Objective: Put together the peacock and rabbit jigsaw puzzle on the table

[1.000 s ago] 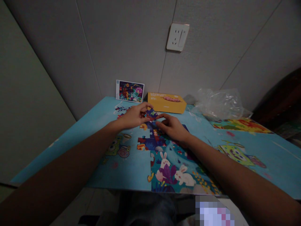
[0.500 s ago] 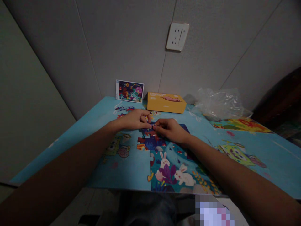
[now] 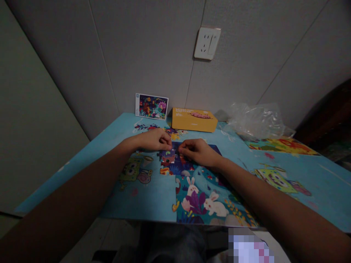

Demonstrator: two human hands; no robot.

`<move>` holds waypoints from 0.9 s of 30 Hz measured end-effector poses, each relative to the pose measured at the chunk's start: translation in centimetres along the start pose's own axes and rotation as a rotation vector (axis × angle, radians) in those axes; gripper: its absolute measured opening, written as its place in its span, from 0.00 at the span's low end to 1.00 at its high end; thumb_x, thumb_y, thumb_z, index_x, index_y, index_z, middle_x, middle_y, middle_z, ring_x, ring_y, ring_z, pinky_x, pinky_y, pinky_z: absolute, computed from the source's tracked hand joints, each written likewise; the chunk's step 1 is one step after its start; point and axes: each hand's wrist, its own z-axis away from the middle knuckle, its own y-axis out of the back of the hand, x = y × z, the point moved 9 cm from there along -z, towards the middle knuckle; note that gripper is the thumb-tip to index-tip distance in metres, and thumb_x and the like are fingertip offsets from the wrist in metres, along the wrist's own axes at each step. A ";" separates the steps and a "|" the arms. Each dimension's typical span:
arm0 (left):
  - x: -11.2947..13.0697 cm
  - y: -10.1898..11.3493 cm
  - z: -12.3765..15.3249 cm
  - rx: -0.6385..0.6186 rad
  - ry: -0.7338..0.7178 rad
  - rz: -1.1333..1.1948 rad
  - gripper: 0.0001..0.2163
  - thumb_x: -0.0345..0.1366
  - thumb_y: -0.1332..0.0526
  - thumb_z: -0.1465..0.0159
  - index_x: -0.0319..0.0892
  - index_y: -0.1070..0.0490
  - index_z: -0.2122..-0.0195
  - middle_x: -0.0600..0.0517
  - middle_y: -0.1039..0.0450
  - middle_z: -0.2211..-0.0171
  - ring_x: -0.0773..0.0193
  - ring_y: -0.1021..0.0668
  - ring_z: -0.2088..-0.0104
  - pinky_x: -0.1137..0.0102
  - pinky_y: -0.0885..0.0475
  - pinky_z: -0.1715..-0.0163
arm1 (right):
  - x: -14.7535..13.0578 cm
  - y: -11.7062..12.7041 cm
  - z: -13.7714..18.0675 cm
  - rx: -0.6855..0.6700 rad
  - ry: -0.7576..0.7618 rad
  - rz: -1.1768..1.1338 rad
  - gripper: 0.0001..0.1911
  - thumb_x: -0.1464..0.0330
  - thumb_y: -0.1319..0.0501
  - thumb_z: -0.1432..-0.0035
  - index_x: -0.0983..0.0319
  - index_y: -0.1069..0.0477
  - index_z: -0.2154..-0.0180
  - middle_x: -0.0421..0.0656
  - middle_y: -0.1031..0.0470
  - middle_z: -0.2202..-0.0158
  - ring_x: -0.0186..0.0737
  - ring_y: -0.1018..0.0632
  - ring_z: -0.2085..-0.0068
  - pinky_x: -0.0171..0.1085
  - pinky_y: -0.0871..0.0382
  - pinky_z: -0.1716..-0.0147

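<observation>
A partly built jigsaw puzzle [image 3: 197,193] with white rabbits and flowers lies on the blue cartoon-printed table [image 3: 115,142]. My left hand [image 3: 153,140] rests at the puzzle's far left edge, fingers curled down on a dark purple piece [image 3: 168,156]. My right hand [image 3: 197,151] lies just to its right, fingers closed and pressing on the same area of pieces. The fingertips of both hands almost meet over the far part of the puzzle.
A picture card [image 3: 151,106] leans against the wall at the back. Beside it lies a flat yellow box [image 3: 193,119], then a crumpled clear plastic bag [image 3: 256,120]. A wall socket [image 3: 207,43] sits above. The table's front edge is near my lap.
My left hand brought the piece it held raised down onto the puzzle. Both hands lowered and closed in, fingers now pressing on the pieces.
</observation>
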 end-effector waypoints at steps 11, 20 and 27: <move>-0.1 0.9 0.1 0.045 -0.006 -0.064 0.12 0.40 0.43 0.40 0.38 0.24 0.72 0.53 0.30 0.80 0.69 0.32 0.79 0.74 0.41 0.77 | 0.1 -0.1 0.0 -0.001 0.005 0.003 0.13 0.63 0.43 0.39 0.66 0.26 0.66 0.41 0.24 0.76 0.31 0.31 0.77 0.32 0.41 0.76; -0.4 0.1 -0.2 -0.002 0.036 -0.020 0.12 0.35 0.38 0.42 0.36 0.23 0.59 0.51 0.25 0.72 0.67 0.27 0.72 0.74 0.37 0.72 | -0.1 0.0 0.0 -0.003 0.016 0.012 0.14 0.63 0.43 0.38 0.66 0.25 0.64 0.43 0.23 0.75 0.32 0.30 0.77 0.33 0.40 0.75; 0.1 0.2 -0.4 0.025 -0.016 -0.123 0.11 0.35 0.40 0.40 0.39 0.22 0.59 0.52 0.25 0.69 0.67 0.28 0.70 0.73 0.38 0.68 | 0.0 0.0 -0.1 -0.002 0.007 0.007 0.13 0.63 0.43 0.39 0.66 0.25 0.64 0.43 0.23 0.74 0.32 0.29 0.76 0.34 0.39 0.75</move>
